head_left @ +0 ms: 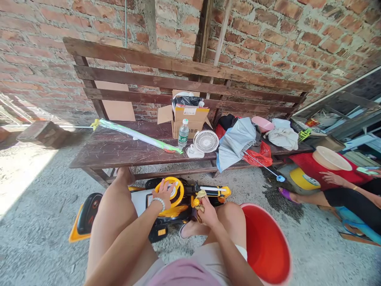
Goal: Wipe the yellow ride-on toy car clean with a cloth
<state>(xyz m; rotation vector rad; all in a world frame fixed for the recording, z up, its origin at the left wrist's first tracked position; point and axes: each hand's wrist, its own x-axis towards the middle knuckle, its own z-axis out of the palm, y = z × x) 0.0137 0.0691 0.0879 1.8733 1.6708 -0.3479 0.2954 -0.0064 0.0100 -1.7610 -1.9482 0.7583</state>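
Note:
Between my legs stands a yellow and black ride-on toy vehicle with a yellow steering wheel (180, 193). My left hand (163, 194), a beaded bracelet at its wrist, lies over the left side of that wheel with its fingers stretched apart. My right hand (208, 211) is closed on a crumpled tan-brown piece (201, 194) that looks like a dirty cloth, beside the yellow knob (196, 202) of the toy. Part of the piece is hidden by my fingers. Just right of the knob is the toy's black and yellow arm (212, 191).
A wooden bench (98, 149) holds a cardboard box (190, 119), water bottle (183, 133), white fan (206, 142), wrapped long item (139, 135) and grey umbrella (236, 139). A red tub (264, 246) stands by my right leg. Another person's hand (331, 178) is near a basin (331, 158).

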